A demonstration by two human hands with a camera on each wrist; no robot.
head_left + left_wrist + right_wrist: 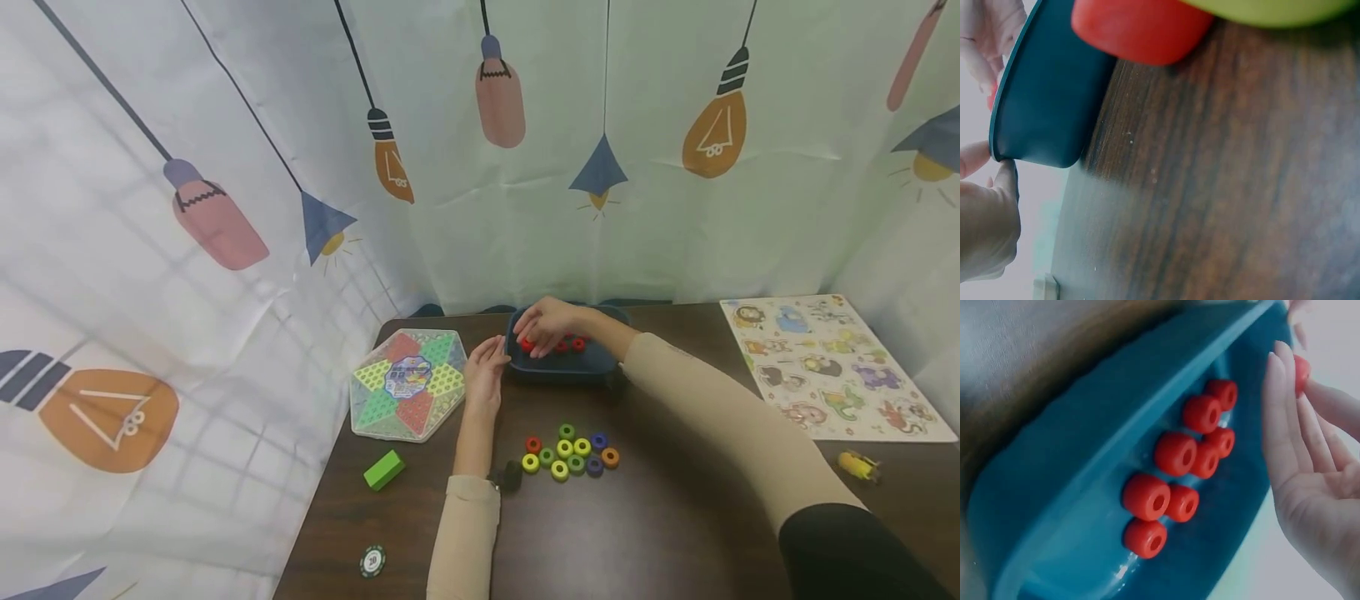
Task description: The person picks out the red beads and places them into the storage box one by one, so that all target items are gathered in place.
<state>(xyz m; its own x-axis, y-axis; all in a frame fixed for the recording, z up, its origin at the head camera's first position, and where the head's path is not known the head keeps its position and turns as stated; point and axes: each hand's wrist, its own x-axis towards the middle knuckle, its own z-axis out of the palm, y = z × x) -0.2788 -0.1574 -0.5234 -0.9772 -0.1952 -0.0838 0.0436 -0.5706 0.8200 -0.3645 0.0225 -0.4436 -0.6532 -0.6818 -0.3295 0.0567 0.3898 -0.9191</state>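
Note:
My left hand point(485, 375) pinches the left end rim of a dark blue tray point(564, 376) between thumb and fingers, as the left wrist view shows. Over that same end reaches my right hand point(550, 322). In the right wrist view it pinches a small red bead point(1302, 374) between thumb and fingers. Several more red beads point(1175, 453), thick and with a hole through the middle, lie on the floor of the tray.
In front of the tray lies a loose group of coloured beads point(565, 448). To the left are a hexagonal game board point(371, 422), a green block point(384, 470) and a poker chip point(372, 561). An animal picture board point(832, 383) and a small yellow toy point(858, 466) lie at right.

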